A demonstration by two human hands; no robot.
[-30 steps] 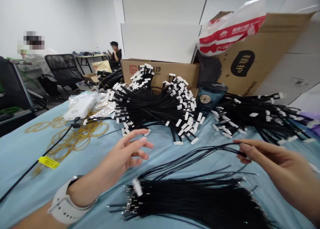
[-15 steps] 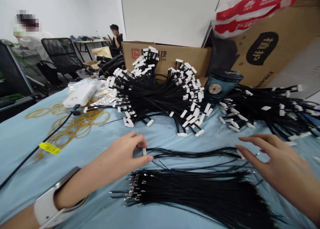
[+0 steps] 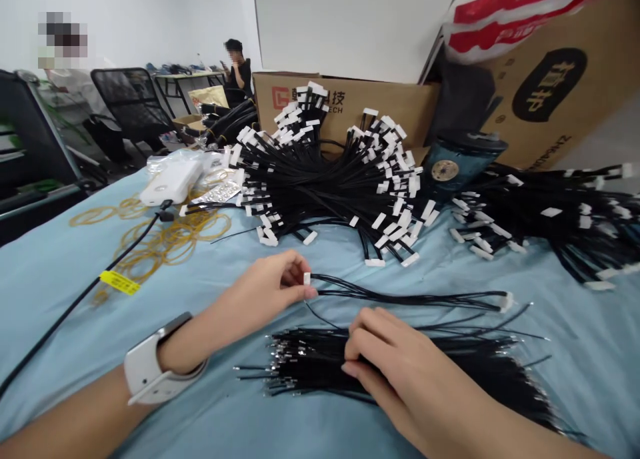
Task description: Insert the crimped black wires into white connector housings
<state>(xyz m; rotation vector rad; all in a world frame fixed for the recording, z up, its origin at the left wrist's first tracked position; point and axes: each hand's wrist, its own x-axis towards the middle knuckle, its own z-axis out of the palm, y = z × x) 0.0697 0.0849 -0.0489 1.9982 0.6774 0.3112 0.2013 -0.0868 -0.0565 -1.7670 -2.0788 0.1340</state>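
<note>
Soft, even light, with the plastic bag [image 3: 500, 29] blurred and edges stretched.

Blue cloth [image 3: 220, 262] across lower frame, black wires [image 3: 310, 362] bottom centre, white-ended cables [image 3: 320, 189] centre and right, yellow loops [image 3: 183, 235] and white device [image 3: 170, 182] left

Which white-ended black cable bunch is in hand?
The thin bunch: the left hand pinches its left white connector. The thick middle heap and the pile beside the blue tumbler lie untouched.
</note>
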